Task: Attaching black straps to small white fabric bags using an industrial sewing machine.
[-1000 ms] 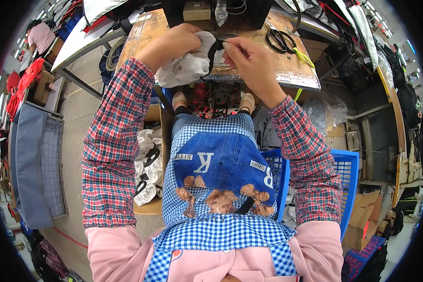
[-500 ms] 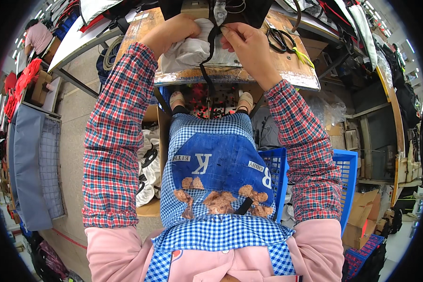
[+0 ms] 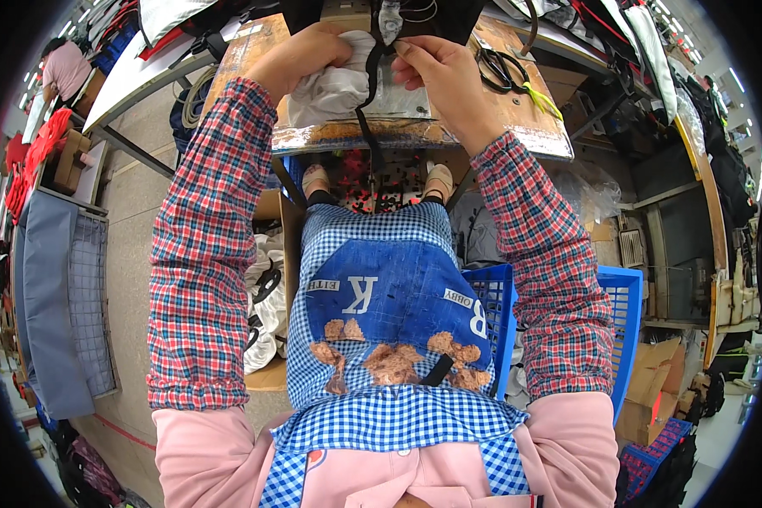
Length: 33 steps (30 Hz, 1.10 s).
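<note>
Gathered white fabric [image 3: 334, 91] lies on the worktable under a dark machine at the top of the view. My left hand [image 3: 306, 57] rests on that fabric with its fingers bent; the fingertips are partly hidden behind the cloth. A narrow black strap [image 3: 369, 85] runs along the fabric's right side, and its loose end hangs over the table's front edge. Beside the strap's upper part, my right hand [image 3: 438, 69] is pinched closed, thumb against forefinger, at the strap's edge. The other fingers of that hand curl inward.
Black looped handles, seemingly scissors [image 3: 504, 72], lie right of my right hand with a yellow strip [image 3: 543, 102]. The worn wooden table edge [image 3: 483, 140] crosses below my hands. A blue crate [image 3: 622, 296] stands right of my lap, a cardboard box [image 3: 289, 254] left.
The black strap has shifted slightly left and its hanging end lies differently. My right hand stays pinched by it, and my left hand stays on the white fabric.
</note>
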{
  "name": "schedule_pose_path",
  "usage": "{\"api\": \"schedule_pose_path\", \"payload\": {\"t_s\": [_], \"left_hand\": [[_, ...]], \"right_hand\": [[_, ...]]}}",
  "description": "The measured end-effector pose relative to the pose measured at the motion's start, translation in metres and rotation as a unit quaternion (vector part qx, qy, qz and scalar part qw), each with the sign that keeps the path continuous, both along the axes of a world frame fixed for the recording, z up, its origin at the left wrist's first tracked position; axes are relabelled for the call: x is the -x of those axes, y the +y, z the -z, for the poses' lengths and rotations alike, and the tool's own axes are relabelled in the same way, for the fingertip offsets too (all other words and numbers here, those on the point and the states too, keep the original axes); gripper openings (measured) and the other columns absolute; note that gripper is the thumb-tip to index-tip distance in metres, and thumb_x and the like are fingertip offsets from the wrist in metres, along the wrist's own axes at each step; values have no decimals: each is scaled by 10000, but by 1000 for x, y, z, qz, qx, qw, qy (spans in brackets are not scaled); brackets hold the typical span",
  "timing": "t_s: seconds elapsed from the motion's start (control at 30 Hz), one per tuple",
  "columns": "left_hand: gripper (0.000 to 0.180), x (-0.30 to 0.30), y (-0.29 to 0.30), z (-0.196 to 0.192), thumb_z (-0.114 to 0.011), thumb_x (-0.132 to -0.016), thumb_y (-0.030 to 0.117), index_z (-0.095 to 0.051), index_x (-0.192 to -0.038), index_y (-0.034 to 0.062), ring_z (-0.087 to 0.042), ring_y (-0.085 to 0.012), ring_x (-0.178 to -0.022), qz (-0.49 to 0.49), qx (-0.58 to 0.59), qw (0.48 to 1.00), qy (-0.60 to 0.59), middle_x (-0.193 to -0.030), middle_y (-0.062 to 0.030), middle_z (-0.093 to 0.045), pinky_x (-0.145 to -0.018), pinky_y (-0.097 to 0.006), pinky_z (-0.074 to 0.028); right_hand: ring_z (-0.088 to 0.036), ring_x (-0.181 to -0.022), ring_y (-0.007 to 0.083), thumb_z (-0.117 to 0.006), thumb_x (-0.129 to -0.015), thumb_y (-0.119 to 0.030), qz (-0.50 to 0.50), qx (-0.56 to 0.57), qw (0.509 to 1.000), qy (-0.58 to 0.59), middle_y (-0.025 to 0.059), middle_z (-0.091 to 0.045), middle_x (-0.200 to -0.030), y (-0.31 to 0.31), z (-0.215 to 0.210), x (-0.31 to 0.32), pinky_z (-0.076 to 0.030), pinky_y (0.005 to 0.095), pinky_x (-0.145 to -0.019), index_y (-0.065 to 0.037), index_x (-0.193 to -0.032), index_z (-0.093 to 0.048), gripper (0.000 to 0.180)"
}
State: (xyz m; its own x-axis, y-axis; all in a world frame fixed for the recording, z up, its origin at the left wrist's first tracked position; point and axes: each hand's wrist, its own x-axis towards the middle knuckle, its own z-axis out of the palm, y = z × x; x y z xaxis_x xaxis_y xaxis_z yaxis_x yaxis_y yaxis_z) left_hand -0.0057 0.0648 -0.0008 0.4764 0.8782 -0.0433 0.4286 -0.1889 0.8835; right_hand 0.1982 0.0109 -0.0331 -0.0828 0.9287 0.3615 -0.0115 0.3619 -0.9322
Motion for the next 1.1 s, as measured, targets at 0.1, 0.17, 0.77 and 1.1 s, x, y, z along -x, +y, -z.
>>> {"api": "schedule_pose_path", "payload": {"t_s": [0.1,0.17,0.77,1.1], "left_hand": [[391,5,9,9,-508,-769,37,-579,-1143,-54,-590,-94,-614,-1,-8,1000,-1,-799,-51,-629,-557,-211,-488],[398,7,11,14,-508,-764,34,-581,-1145,-51,-586,-93,-613,-11,-9,1000,-9,-803,-51,-629,-555,-211,-485],[391,15,-126,10,-558,-772,81,-547,-1142,-44,-614,-193,-907,2,-33,999,-31,-985,-130,-626,-794,-297,-497],[323,16,-193,-3,-590,-770,70,-588,-1083,-11,-619,-296,-832,-44,-262,952,149,-1016,-189,-618,-751,-336,-498]], "right_hand": [[-628,-699,114,-605,-915,-184,-31,55,997,44,54,-664,-828,3,0,-1,-504,233,-621,11,-1049,-647,240],[-625,-694,113,-613,-909,-182,-40,81,993,71,46,-660,-824,3,-1,-1,-503,233,-618,-1,-1033,-650,222],[-581,-716,62,-620,-911,-239,-132,267,930,216,-34,-620,-781,-100,6,35,-475,222,-673,-109,-867,-630,138],[-624,-839,90,-579,-939,-216,-196,194,961,-16,41,-650,-921,-116,3,29,-518,228,-777,-7,-996,-618,221]]}}
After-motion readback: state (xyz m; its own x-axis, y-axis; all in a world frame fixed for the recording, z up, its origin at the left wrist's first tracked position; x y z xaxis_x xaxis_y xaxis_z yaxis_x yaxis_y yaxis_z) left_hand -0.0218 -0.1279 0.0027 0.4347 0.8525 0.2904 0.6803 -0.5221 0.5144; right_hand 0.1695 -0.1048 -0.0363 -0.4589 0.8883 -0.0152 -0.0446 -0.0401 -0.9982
